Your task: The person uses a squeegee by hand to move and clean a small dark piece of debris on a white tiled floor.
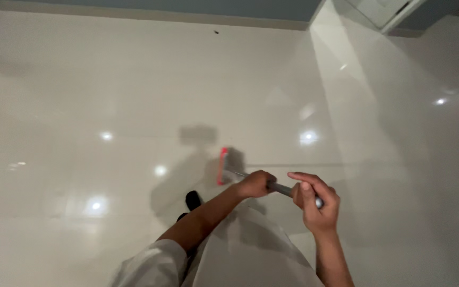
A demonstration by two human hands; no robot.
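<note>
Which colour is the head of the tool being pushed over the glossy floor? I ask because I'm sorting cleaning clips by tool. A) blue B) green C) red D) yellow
C: the head at the far end of the grey handle, gripped by the left hand and right hand, is red against the pale floor.

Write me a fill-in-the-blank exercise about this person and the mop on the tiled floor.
1. Both hands, the left hand and the right hand, grip the grey ____ of the mop.
2. The edge of the mop head is coloured ____.
3. The hand nearer the mop head is the ____ one.
4. The glossy floor is ____ in colour.

Missing words: handle; red; left; white
</note>
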